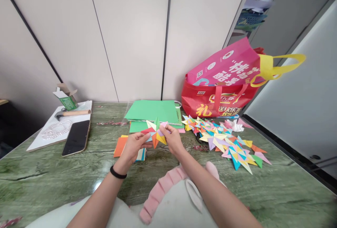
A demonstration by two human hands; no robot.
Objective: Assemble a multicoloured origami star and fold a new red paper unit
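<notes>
A folded paper star (156,132) with points in several colours is held up between my two hands, above the table. My left hand (134,146), with a black band at the wrist, pinches its left points. On the other side, my right hand (171,138) grips the right points. Beneath my left hand lies a stack of coloured paper squares (120,146), orange on top, partly hidden by the fingers. Behind the star are green paper sheets (152,110). To the right spreads a pile of finished-looking paper stars (223,140) in mixed colours.
A red gift bag (200,98) with a pink bag (223,63) stands at the back right. On the left are a phone (76,137), a hammer (75,113), a beaded string (56,130) and a small green box (67,102). A plush toy (173,203) is nearest me.
</notes>
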